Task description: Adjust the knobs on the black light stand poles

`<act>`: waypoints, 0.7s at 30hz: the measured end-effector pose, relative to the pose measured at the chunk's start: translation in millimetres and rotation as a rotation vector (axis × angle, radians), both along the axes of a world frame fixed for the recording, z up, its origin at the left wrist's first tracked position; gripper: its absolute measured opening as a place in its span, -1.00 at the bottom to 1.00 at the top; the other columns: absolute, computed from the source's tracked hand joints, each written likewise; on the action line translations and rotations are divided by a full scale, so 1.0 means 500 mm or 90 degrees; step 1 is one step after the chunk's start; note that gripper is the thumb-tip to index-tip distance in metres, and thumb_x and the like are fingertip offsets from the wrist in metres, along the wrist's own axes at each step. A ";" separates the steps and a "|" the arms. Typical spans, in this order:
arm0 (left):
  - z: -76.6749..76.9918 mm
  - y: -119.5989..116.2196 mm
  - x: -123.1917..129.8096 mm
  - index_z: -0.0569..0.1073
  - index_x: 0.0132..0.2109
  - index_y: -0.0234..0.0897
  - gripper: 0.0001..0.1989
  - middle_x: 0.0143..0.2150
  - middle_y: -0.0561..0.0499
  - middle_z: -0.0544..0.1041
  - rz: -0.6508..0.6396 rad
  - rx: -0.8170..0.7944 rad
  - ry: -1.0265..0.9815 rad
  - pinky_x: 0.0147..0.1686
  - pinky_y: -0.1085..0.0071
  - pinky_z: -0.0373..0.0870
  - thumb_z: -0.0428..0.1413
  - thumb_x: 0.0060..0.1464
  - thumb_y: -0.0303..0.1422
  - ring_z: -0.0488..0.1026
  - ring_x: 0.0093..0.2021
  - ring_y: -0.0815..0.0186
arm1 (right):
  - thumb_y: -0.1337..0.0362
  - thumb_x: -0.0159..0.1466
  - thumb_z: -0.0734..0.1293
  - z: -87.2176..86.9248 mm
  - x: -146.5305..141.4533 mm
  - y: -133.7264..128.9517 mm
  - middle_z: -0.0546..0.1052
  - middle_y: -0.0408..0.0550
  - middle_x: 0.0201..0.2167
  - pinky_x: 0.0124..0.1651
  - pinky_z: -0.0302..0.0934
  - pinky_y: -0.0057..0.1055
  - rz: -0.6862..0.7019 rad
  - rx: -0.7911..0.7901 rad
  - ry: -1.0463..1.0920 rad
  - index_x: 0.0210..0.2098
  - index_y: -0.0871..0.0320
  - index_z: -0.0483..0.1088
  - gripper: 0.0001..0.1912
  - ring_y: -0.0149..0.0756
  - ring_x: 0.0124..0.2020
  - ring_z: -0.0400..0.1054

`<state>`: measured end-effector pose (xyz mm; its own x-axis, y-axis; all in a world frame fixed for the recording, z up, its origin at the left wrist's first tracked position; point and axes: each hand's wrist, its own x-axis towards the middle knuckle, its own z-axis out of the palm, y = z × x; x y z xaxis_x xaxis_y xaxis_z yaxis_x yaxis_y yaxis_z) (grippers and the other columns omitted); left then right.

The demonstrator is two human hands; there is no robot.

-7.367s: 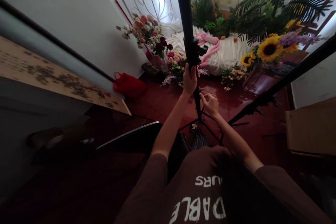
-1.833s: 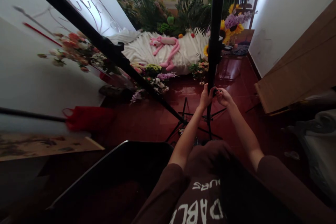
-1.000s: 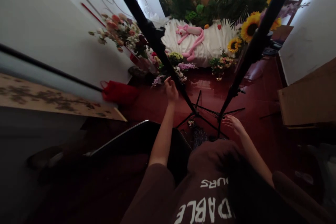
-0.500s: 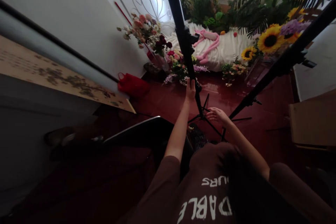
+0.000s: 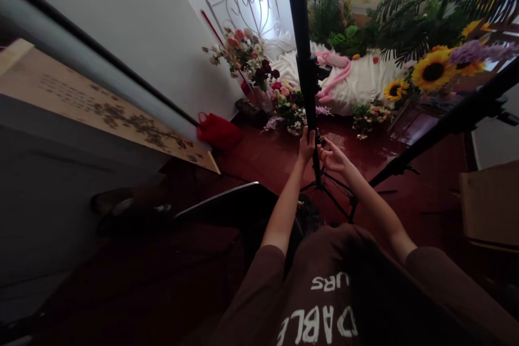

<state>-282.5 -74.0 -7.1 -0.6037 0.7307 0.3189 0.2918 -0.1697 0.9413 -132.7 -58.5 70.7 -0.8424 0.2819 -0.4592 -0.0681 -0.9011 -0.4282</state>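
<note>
- Black light stand (image 5: 305, 59): slim round matte pole, upright at centre frame, rising out of the top edge; a clamp collar with a knob sits partway up; thin tripod legs (image 5: 336, 194) splay on the floor below.
- Left hand (image 5: 307, 144): fingers wrapped tight around the pole, low down, just above the legs.
- Right hand (image 5: 332, 155): against the pole's right side just beside the left hand, fingers curled; cannot tell whether it grips.
- Second black stand (image 5: 441, 130): slants across the right side, apart from both hands.
- Floor (image 5: 405, 194): glossy dark red, reflective.
- Beyond the pole: flower bunches (image 5: 247, 57), sunflowers (image 5: 433, 71), white cloth (image 5: 365, 81) with a pink plush toy (image 5: 336, 67), palm fronds, white curled-metal bed frame (image 5: 249, 5).
- Red bag (image 5: 217, 131) against the white wall.
- Brown shirt (image 5: 320, 303): white letters, upside-down, partly readable "ABLE" and "URS".
</note>
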 end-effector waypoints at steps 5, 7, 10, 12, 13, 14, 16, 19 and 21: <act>0.002 -0.002 -0.001 0.47 -0.02 -0.23 -0.39 -0.21 -0.10 0.55 0.025 0.008 0.006 -0.12 0.35 0.45 -0.08 0.17 0.19 0.52 -0.22 0.28 | 0.15 0.43 0.18 -0.001 -0.006 0.006 0.53 -0.13 -0.61 -0.57 0.32 -0.70 0.002 -0.086 0.008 -0.31 0.25 0.43 -0.66 -0.51 -0.64 0.39; 0.002 -0.001 0.000 0.48 -0.04 -0.22 -0.40 -0.21 -0.08 0.54 0.028 0.008 0.005 -0.13 0.36 0.44 -0.08 0.17 0.19 0.52 -0.22 0.29 | 0.15 0.45 0.15 0.001 -0.006 0.007 0.56 -0.08 -0.58 -0.54 0.35 -0.69 -0.012 -0.120 -0.013 -0.29 0.28 0.44 -0.62 -0.50 -0.62 0.42; -0.001 0.000 0.000 0.47 -0.02 -0.22 -0.36 -0.25 -0.05 0.53 0.033 -0.001 -0.018 -0.19 0.38 0.44 -0.07 0.13 0.22 0.52 -0.24 0.29 | 0.14 0.46 0.13 0.003 -0.006 0.006 0.60 0.00 -0.53 -0.52 0.36 -0.70 -0.033 -0.111 -0.037 -0.30 0.31 0.45 -0.58 -0.47 -0.56 0.49; -0.002 -0.001 -0.002 0.46 -0.01 -0.22 -0.33 -0.26 -0.04 0.52 0.025 -0.008 -0.027 -0.21 0.38 0.44 -0.06 0.10 0.25 0.53 -0.25 0.29 | 0.13 0.45 0.18 0.002 -0.006 0.007 0.60 0.01 -0.53 -0.55 0.34 -0.71 -0.029 -0.079 -0.033 -0.33 0.31 0.46 -0.59 -0.46 -0.56 0.50; -0.003 -0.001 -0.004 0.46 -0.01 -0.22 -0.33 -0.26 -0.04 0.52 0.019 -0.010 -0.026 -0.20 0.37 0.44 -0.06 0.10 0.25 0.53 -0.25 0.28 | 0.13 0.43 0.21 0.000 -0.006 0.009 0.60 0.01 -0.54 -0.56 0.33 -0.71 -0.024 -0.064 -0.028 -0.35 0.30 0.46 -0.61 -0.46 -0.58 0.49; -0.003 -0.002 -0.005 0.46 -0.01 -0.22 -0.33 -0.25 -0.04 0.53 0.012 -0.011 -0.024 -0.19 0.36 0.44 -0.06 0.09 0.26 0.53 -0.24 0.28 | 0.12 0.41 0.24 -0.002 -0.005 0.011 0.60 0.00 -0.54 -0.58 0.32 -0.72 -0.019 -0.055 -0.025 -0.37 0.29 0.45 -0.62 -0.46 -0.60 0.48; -0.002 -0.002 -0.007 0.46 -0.01 -0.22 -0.33 -0.23 -0.06 0.53 0.004 -0.010 -0.019 -0.16 0.35 0.44 -0.06 0.09 0.26 0.53 -0.21 0.27 | 0.13 0.40 0.25 -0.007 -0.005 0.016 0.61 -0.02 -0.54 -0.61 0.29 -0.74 -0.012 -0.049 -0.030 -0.38 0.28 0.45 -0.64 -0.49 -0.63 0.46; -0.002 0.000 -0.009 0.46 0.01 -0.22 -0.34 -0.18 -0.09 0.54 0.006 -0.010 -0.020 -0.13 0.34 0.43 -0.05 0.10 0.25 0.52 -0.17 0.25 | 0.14 0.42 0.23 -0.015 -0.008 0.022 0.61 -0.06 -0.54 -0.63 0.29 -0.73 -0.020 0.018 -0.072 -0.36 0.25 0.46 -0.65 -0.50 -0.63 0.45; -0.003 0.001 -0.010 0.45 0.02 -0.21 -0.36 -0.17 -0.09 0.55 0.006 -0.011 -0.025 -0.13 0.35 0.42 -0.05 0.12 0.22 0.52 -0.17 0.26 | 0.15 0.36 0.30 -0.017 -0.012 0.023 0.60 -0.09 -0.54 -0.57 0.36 -0.67 -0.057 0.141 -0.108 -0.36 0.22 0.47 -0.72 -0.47 -0.59 0.47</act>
